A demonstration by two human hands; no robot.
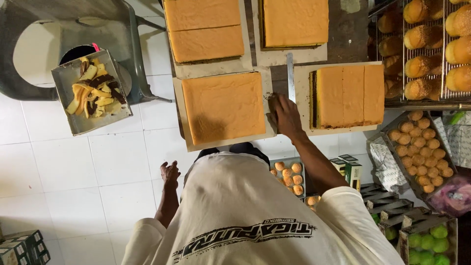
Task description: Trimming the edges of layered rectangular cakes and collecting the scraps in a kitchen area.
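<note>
Between two paper-lined cakes at the table's front edge, right hand point(286, 115) pressed down, fingers curled over a small brownish scrap or cloth point(271, 105), exact kind unclear, just beside a long knife point(290, 77) lying flat with blade pointing away. Immediately left, a whole orange sheet cake point(223, 106); immediately right, a sliced layered cake point(349, 95) on its own paper. Lower left, left hand point(170, 174) hanging free over the white tiled floor point(73, 172), fingers loosely spread, holding nothing, well apart from the metal tray of cake trimmings point(92, 92) on a stool.
</note>
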